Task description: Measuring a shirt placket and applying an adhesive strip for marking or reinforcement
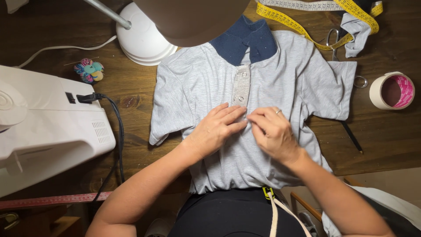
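On the dark wooden table point(386, 140) lies a grey shirt point(197, 83) with a navy collar point(245, 39), spread flat. The left hand point(217, 127) presses on the fabric with fingers flat, holding nothing, while the right hand point(274, 131) pinches the cloth just below the button placket point(241, 85) — both hands touching. A sewing machine point(44, 123) stands at the left.

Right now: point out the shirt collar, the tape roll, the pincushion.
shirt collar point(245, 40), head view, navy fold at the neck.
tape roll point(391, 91), head view, its inner core.
pincushion point(89, 70), head view, coloured top.
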